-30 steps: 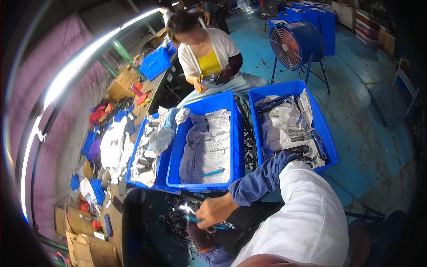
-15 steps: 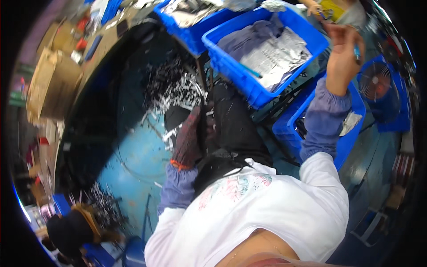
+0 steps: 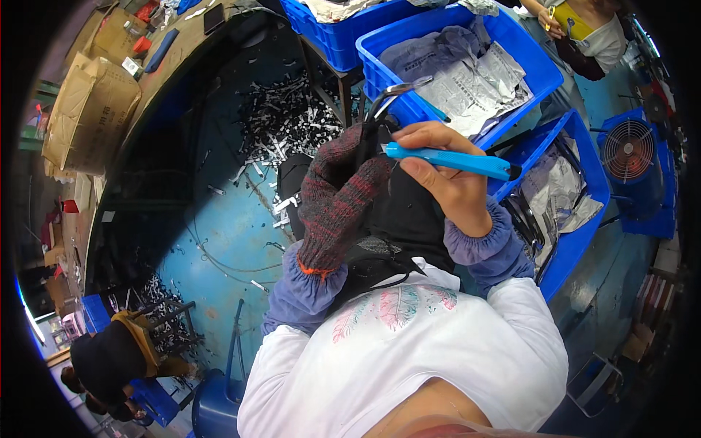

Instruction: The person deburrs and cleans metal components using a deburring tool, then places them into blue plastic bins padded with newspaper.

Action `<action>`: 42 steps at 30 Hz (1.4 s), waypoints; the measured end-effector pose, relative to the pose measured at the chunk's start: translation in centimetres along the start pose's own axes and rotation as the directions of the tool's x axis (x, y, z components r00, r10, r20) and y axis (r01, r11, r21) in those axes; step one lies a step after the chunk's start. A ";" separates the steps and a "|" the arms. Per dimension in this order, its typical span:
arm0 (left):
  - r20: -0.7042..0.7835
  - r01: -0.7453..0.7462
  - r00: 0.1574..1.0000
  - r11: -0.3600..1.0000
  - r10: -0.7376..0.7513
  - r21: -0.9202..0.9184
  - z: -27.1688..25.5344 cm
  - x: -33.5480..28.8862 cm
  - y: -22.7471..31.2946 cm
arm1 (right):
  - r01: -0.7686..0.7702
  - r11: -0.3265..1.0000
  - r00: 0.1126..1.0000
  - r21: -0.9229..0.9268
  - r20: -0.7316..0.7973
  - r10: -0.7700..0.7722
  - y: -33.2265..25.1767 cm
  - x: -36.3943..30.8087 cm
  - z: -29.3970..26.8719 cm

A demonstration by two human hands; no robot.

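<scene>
My left hand (image 3: 332, 201), in a dark grey and maroon knit glove with an orange cuff edge, is closed around a black, shiny-edged curved piece (image 3: 376, 109). The piece sticks up past the glove; its exact kind cannot be made out. Bare, my right hand (image 3: 460, 193) grips a light blue utility knife (image 3: 453, 160). The knife lies roughly level, its tip at the black piece just beside the glove and its dark end pointing right. Both hands meet in front of my lap, over my black trousers.
Blue crates (image 3: 431, 120) with crumpled grey sheets stand ahead; another blue crate (image 3: 584, 219) is at my right. Black and white scraps (image 3: 292, 124) litter the floor. A cardboard box (image 3: 91, 117) stands on the left. A fan (image 3: 628, 146) and other people are nearby.
My right hand has come down from the upper right with the knife to meet the left. My left hand has risen from beside my leg, and the black piece shows in it.
</scene>
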State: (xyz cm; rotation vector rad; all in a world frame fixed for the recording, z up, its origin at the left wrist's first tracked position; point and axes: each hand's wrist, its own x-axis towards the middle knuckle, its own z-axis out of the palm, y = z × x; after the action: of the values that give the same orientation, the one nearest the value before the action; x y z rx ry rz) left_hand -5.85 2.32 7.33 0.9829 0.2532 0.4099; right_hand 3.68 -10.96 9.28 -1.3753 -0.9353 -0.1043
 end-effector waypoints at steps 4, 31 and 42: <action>0.057 -0.055 0.997 0.998 0.056 -0.027 0.3 0.0 -0.6 | -0.326 0.895 0.937 0.305 -0.022 0.348 -0.4 -0.7 0.5; 0.091 0.144 0.984 0.984 -0.153 0.101 0.0 -0.3 1.3 | -0.608 0.516 0.739 0.603 0.193 0.646 1.3 0.5 -1.0; 0.124 0.076 0.987 0.981 -0.099 0.176 -0.5 0.5 0.0 | -0.542 0.717 0.828 0.439 0.134 0.545 1.1 0.6 -1.2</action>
State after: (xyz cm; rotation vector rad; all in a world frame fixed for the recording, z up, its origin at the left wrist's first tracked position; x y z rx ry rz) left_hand -5.63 2.89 7.07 1.1580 0.2131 0.2436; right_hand 5.33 -11.42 8.87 -1.1421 -0.4642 0.5413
